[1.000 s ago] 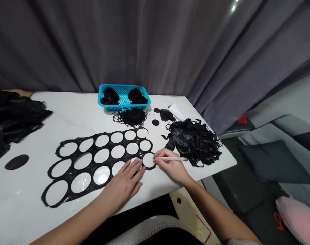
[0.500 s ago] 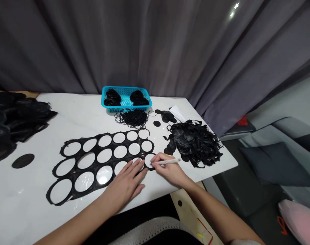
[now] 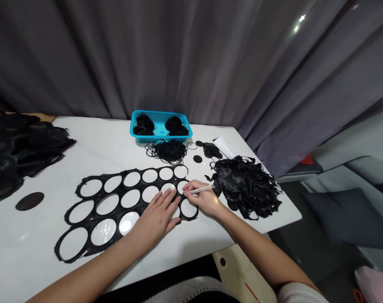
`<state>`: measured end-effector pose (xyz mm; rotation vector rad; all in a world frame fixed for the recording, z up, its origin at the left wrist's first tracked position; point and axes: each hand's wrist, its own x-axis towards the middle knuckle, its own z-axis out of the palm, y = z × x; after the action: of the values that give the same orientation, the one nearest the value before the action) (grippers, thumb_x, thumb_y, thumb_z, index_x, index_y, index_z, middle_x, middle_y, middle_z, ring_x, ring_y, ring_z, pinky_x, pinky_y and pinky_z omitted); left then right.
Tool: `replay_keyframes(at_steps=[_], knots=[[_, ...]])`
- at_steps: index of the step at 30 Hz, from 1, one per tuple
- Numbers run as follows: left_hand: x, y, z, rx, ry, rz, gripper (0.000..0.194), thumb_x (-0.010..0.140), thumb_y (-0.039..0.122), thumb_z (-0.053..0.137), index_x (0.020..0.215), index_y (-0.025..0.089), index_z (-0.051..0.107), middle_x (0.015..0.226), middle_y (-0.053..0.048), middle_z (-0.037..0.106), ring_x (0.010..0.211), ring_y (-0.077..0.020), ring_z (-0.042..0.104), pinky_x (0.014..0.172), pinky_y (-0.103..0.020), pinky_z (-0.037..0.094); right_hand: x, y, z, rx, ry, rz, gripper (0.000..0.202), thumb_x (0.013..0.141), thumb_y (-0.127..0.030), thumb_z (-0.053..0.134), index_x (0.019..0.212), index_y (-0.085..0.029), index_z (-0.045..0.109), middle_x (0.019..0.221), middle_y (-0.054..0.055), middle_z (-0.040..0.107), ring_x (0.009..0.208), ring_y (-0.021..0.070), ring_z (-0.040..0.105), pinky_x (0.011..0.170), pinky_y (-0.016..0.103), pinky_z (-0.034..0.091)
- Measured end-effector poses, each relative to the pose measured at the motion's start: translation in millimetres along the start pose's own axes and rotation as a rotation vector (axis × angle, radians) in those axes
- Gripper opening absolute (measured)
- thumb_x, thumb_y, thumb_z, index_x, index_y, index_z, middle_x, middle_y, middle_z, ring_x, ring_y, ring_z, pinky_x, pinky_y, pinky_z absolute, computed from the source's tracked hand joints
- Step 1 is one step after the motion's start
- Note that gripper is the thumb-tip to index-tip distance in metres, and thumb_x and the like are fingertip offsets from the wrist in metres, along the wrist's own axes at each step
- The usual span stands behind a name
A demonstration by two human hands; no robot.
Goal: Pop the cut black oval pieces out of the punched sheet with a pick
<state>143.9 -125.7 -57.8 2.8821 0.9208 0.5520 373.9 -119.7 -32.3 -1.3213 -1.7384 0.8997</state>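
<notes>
A thin black rubbery sheet [image 3: 90, 222] with rows of large round holes lies flat on the white table. My left hand [image 3: 158, 212] rests palm down across its right part, fingers stretched out and slightly spread. Beside it, my right hand [image 3: 206, 200] pinches a slim white pen-like tool [image 3: 200, 190]. The tool's tip is at the rim of a hole in the middle row, at the sheet's right end; my fingers partly hide it. Just right of my right hand is a heap of black scraps [image 3: 246, 189].
A blue basket [image 3: 160, 139] holds black bundles at the back. In front of it lies a pile of thin black rings [image 3: 169, 151]. Loose black discs [image 3: 198, 159] and a white paper strip [image 3: 223, 147] are near the scraps. More black sheets [image 3: 24, 147] are piled left.
My right hand has moved the tool from the front-row end hole to the middle-row end hole. My left hand stays flat on the sheet. The view has shifted slightly.
</notes>
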Motion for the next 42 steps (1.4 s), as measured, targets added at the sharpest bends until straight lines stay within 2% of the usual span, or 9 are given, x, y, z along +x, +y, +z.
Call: replay_keyframes(at_steps=[4, 9, 11, 13, 15, 17, 22, 27, 42], knots=[[0.7, 0.3, -2.1, 0.004, -0.027, -0.003, 0.055, 0.100, 0.046, 0.052, 0.146, 0.016, 0.048, 0.155, -0.016, 0.043, 0.147, -0.0318, 0.035, 0.117, -0.050, 0.035, -4.1, -5.3, 3.6, -0.084, -0.037, -0.061, 0.013, 0.091, -0.020, 0.058, 0.078, -0.021, 0.058, 0.097, 0.005, 0.069, 0.092, 0.0183, 0.066, 0.083, 0.031, 0.051], [0.5, 0.8, -3.9, -0.010, -0.038, -0.069, 0.057, 0.095, 0.041, 0.059, 0.148, 0.022, 0.047, 0.160, -0.013, 0.035, 0.150, -0.0424, 0.020, 0.114, -0.060, 0.035, 0.7, -7.7, 2.0, -0.607, -0.181, -0.236, 0.011, 0.089, -0.012, 0.057, 0.098, -0.018, 0.060, 0.102, 0.014, 0.069, 0.099, 0.0276, 0.061, 0.088, 0.040, 0.047], [-0.6, 2.1, -4.1, -0.021, -0.041, -0.077, 0.053, 0.096, 0.040, 0.058, 0.146, 0.022, 0.049, 0.161, -0.012, 0.034, 0.150, -0.0432, 0.019, 0.114, -0.061, 0.034, 14.9, -0.9, -16.0, -0.778, -0.069, -0.148, 0.011, 0.087, -0.010, 0.057, 0.096, -0.017, 0.060, 0.097, 0.015, 0.069, 0.092, 0.0291, 0.061, 0.084, 0.040, 0.046], [-1.7, 3.5, -4.9, -0.023, -0.049, -0.084, 0.052, 0.097, 0.041, 0.058, 0.145, 0.023, 0.051, 0.161, -0.012, 0.034, 0.150, -0.0433, 0.019, 0.114, -0.061, 0.034, 33.4, 8.0, -41.3, -0.854, 0.153, 0.020, 0.010, 0.089, -0.011, 0.052, 0.090, -0.017, 0.059, 0.091, 0.015, 0.069, 0.086, 0.0282, 0.061, 0.079, 0.038, 0.045], [-2.2, 3.3, -6.4, -0.026, -0.059, -0.083, 0.053, 0.096, 0.042, 0.058, 0.146, 0.025, 0.049, 0.161, -0.011, 0.035, 0.150, -0.0428, 0.020, 0.113, -0.061, 0.035, 50.8, 14.9, -62.8, -0.766, 0.296, 0.104, 0.010, 0.090, -0.014, 0.050, 0.086, -0.019, 0.058, 0.091, 0.012, 0.070, 0.080, 0.0251, 0.061, 0.074, 0.035, 0.044], [-1.7, -1.0, -8.4, -0.039, -0.061, -0.082, 0.055, 0.097, 0.043, 0.058, 0.148, 0.026, 0.047, 0.160, -0.010, 0.037, 0.150, -0.0407, 0.023, 0.113, -0.060, 0.037, 63.1, 16.8, -70.0, -0.565, 0.320, 0.137, 0.011, 0.090, -0.020, 0.051, 0.080, -0.021, 0.056, 0.087, 0.007, 0.071, 0.073, 0.0213, 0.061, 0.069, 0.031, 0.043], [1.2, -30.5, -11.0, 0.017, -0.020, -0.118, 0.061, 0.099, 0.049, 0.050, 0.147, 0.011, 0.045, 0.157, -0.019, 0.039, 0.145, -0.0340, 0.037, 0.116, -0.052, 0.035, 73.3, 3.7, -23.7, -0.088, 0.103, 0.152, 0.015, 0.085, -0.032, 0.059, 0.074, -0.022, 0.056, 0.085, 0.003, 0.073, 0.074, 0.0185, 0.063, 0.068, 0.029, 0.046], [-3.4, -43.9, -4.1, 0.130, 0.003, -0.153, 0.057, 0.101, 0.047, 0.046, 0.144, 0.010, 0.048, 0.155, -0.019, 0.043, 0.145, -0.0319, 0.039, 0.117, -0.049, 0.034, 74.3, -8.5, 25.5, 0.032, -0.084, 0.062, 0.015, 0.087, -0.033, 0.060, 0.078, -0.021, 0.061, 0.089, 0.003, 0.074, 0.083, 0.0182, 0.066, 0.075, 0.030, 0.048], [-6.6, -36.1, -1.6, 0.076, -0.006, -0.201, 0.055, 0.102, 0.046, 0.045, 0.148, 0.016, 0.045, 0.158, -0.014, 0.039, 0.147, -0.0326, 0.033, 0.119, -0.052, 0.030, 72.1, -4.8, 34.9, 0.052, -0.124, 0.062, 0.013, 0.089, -0.031, 0.060, 0.081, -0.021, 0.061, 0.094, 0.003, 0.074, 0.093, 0.0195, 0.067, 0.086, 0.034, 0.051]])
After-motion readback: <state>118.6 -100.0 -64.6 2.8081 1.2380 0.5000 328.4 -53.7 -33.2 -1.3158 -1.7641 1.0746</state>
